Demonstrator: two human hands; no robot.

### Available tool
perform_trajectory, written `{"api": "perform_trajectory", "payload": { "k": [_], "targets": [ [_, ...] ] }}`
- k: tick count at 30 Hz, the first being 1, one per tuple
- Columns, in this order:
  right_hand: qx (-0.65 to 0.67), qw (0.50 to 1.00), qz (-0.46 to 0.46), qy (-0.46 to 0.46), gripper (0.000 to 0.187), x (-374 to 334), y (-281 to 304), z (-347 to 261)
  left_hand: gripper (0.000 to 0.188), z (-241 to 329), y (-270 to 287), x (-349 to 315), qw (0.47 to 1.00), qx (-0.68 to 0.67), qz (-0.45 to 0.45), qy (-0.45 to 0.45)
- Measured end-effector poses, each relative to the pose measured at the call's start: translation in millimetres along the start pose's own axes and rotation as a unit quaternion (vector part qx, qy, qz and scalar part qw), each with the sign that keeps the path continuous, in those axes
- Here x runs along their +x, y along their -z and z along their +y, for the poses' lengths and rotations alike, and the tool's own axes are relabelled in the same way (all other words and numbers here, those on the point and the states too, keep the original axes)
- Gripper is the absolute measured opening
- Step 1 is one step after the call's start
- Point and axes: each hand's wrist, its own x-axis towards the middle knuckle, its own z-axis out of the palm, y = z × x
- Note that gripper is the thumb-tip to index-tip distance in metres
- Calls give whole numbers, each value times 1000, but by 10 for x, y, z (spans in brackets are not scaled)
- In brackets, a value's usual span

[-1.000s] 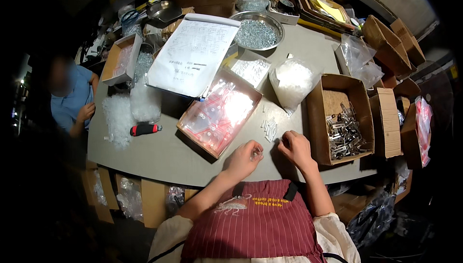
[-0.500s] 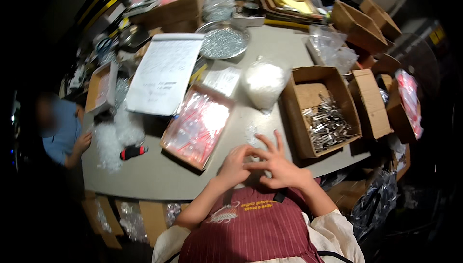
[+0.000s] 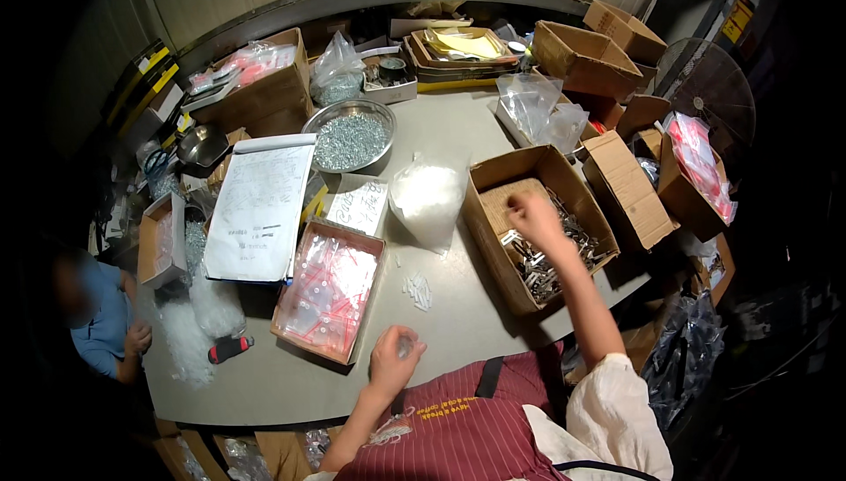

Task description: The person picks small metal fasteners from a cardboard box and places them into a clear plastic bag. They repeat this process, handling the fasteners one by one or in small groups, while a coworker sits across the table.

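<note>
My left hand [image 3: 394,363] is curled at the table's near edge around a small clear plastic bag [image 3: 405,348], which its fingers partly cover. Just beyond it lies a small heap of short white plastic pieces [image 3: 418,290]. My right hand [image 3: 536,219] reaches over the open cardboard box [image 3: 493,256] of loose metal clips [image 3: 539,274]. Its fingers are bent together and slightly blurred; whatever they hold cannot be made out. Left of the heap, a shallow box [image 3: 351,359] holds clear zip bags with red strips [image 3: 328,291].
A bulging clear bag of white pieces [image 3: 429,199] stands mid-table. Behind it are a metal bowl of small screws [image 3: 352,137] and a clipboard of papers [image 3: 260,208]. A red-and-black tool [image 3: 231,350] lies left. Another person [image 3: 106,322] sits at the left edge.
My hands were together near the table edge and have parted. The right has moved into the clip box, while the left stays near the edge, curled. The whole view has shifted too.
</note>
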Motion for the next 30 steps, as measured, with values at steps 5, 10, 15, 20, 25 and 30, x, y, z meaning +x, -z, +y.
{"api": "perform_trajectory", "payload": {
  "k": [5,10,15,20,25,30],
  "targets": [
    [-194,967,-57,-152,37,456,-113,1006,23,-122,4,-83,1000,6,-7,5],
    [-180,971,-44,-153,30,397,-186,793,24,-64,7,-100,999,-1,21,24],
    [-173,972,4,-157,28,362,-111,779,23,32,-35,-63,1000,5,22,4],
    [-195,970,-12,-144,27,325,-147,856,23,94,-68,-11,1000,-3,-11,3],
    [215,970,6,-109,26,195,133,227,24,149,26,6,1000,-4,-9,17],
    [381,912,-152,4,20,-627,76,-1006,24,240,42,128,998,-62,-30,13]
  ]
}}
